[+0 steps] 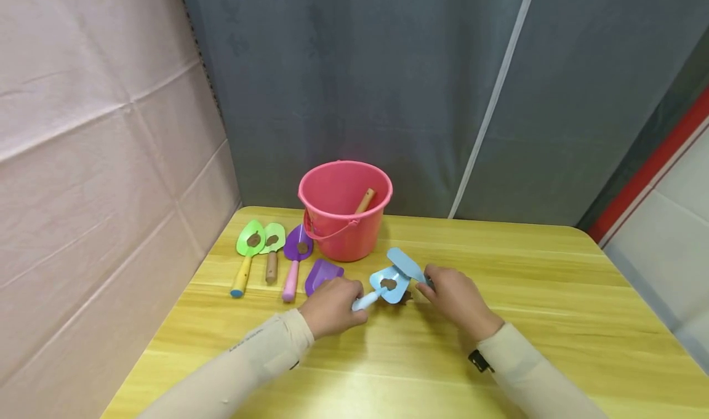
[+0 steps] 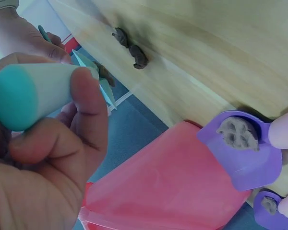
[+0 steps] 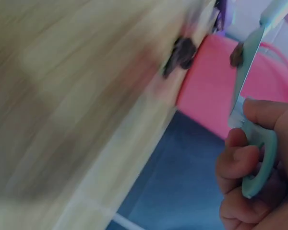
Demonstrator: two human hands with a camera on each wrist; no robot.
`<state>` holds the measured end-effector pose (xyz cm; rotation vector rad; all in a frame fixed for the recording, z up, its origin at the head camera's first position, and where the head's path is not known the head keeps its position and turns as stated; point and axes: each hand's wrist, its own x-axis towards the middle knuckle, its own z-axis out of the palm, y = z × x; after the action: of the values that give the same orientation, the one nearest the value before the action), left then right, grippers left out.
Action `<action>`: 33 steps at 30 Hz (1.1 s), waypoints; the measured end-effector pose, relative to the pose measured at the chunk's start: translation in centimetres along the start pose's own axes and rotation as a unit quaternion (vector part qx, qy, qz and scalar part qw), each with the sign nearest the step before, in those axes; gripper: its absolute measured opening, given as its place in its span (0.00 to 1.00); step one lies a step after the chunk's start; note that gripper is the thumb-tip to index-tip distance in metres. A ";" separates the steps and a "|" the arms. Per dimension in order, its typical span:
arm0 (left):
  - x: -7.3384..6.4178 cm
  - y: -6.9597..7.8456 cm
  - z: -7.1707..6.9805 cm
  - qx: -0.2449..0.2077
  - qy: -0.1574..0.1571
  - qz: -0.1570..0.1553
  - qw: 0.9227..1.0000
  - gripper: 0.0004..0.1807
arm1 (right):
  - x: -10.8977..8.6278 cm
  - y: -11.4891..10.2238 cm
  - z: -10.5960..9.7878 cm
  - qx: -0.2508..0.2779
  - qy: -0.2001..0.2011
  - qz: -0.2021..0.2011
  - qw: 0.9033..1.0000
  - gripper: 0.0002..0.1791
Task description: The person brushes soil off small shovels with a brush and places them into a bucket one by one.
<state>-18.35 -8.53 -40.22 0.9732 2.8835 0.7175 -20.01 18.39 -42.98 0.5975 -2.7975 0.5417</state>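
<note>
In the head view my left hand (image 1: 333,308) grips the pale handle of a light blue toy shovel (image 1: 378,280), tilted over the table with a brown lump (image 1: 388,283) in its scoop. The handle's teal end (image 2: 14,98) faces the left wrist camera. My right hand (image 1: 458,299) holds a light blue flat-bladed tool (image 1: 406,264), fingers curled round its looped teal handle (image 3: 266,158). Its blade overlaps the far edge of the shovel in the head view. Below them, dark brown lumps (image 2: 129,48) lie on the tabletop.
A pink bucket (image 1: 346,237) with a wooden handle (image 1: 365,201) sticking up inside stands behind my hands. To its left lie a green shovel (image 1: 242,274), a pale green one (image 1: 271,268) and a purple one (image 1: 291,280), each bearing brown stuff. Another purple shovel (image 1: 321,274) sits beside my left hand.
</note>
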 end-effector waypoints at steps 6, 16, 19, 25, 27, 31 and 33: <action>-0.1 -0.1 0.0 0.006 -0.005 -0.001 1.000 0.08 | 0.1 1.2 0.0 -0.002 0.025 0.020 0.999 0.11; 0.2 0.2 -0.2 -0.006 -0.013 -0.006 1.000 0.08 | -0.6 -2.7 -0.2 0.028 0.007 -0.074 0.997 0.14; 0.3 0.2 -0.1 -0.008 -0.007 -0.007 1.000 0.08 | -0.9 -3.6 -0.1 0.031 -0.010 -0.092 0.995 0.14; 0.2 0.1 -0.2 -0.023 0.004 -0.006 1.000 0.07 | -1.0 -3.6 0.1 0.020 -0.009 -0.068 0.997 0.15; 0.1 0.0 -0.2 -0.027 0.005 -0.004 1.000 0.07 | -0.9 -3.2 0.1 0.019 -0.012 -0.058 0.998 0.14; 0.0 0.0 -0.3 -0.030 0.008 -0.001 1.000 0.06 | -0.8 -2.7 0.0 0.016 -0.007 -0.049 0.999 0.13; 0.0 0.0 -0.3 -0.027 0.009 -0.001 1.000 0.06 | -0.8 -2.6 0.0 0.014 -0.003 -0.047 0.999 0.13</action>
<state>-18.40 -8.60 -39.94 0.9624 2.8643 0.8034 -18.22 16.48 -42.44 0.7344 -2.7553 0.5609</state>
